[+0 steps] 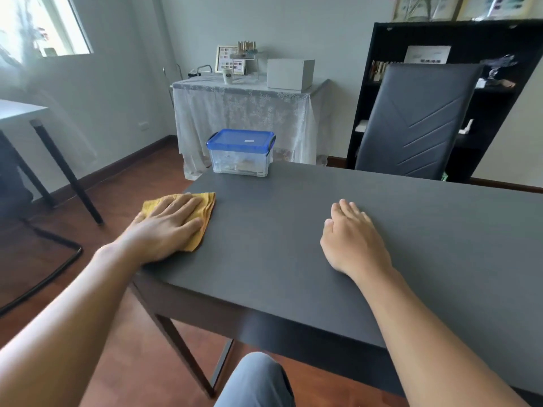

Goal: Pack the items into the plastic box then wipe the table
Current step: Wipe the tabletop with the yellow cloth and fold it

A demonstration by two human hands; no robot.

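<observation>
The cloth lies at the table's left edge under the flat, spread left hand, the bare top stretching rightward toward the right hand, resting open and empty, with the lidded plastic box at the far corner.

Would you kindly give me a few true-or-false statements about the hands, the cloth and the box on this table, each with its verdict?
1. The left hand presses flat on the cloth. True.
2. The box has its lid off. False: the blue lid is on it.
3. The right hand holds the cloth. False: it lies empty, palm down, on the table.
4. The cloth lies at the table's left edge. True.
5. The box stands between the hands. False: it stands at the far edge, beyond the cloth.
</observation>
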